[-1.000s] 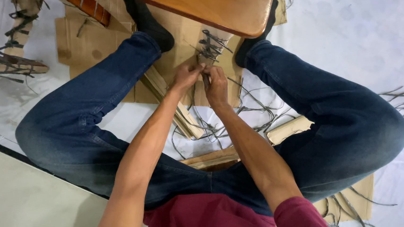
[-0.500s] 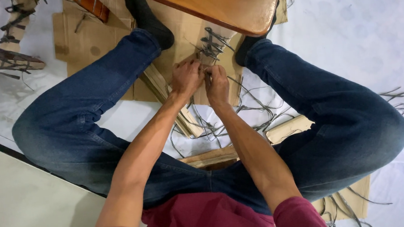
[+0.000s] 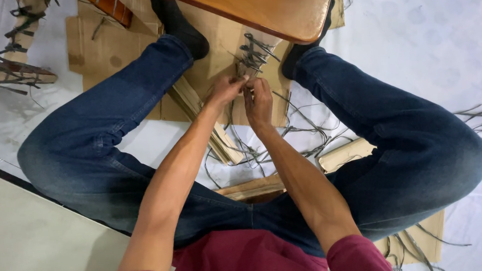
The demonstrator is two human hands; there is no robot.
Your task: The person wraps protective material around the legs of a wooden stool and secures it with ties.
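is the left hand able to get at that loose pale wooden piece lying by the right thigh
Probably yes. The left hand is busy at the strap bundle with the right hand, but the wooden piece lies uncovered on the floor; only the right forearm crosses the way.

Floor workshop, cardboard (image 3: 105, 49), wood strips (image 3: 206, 121), ties (image 3: 255, 52)

Dark blue jeans (image 3: 106, 145), maroon shirt (image 3: 244, 262), grey ties (image 3: 255, 52), orange-brown wooden board (image 3: 266, 3)
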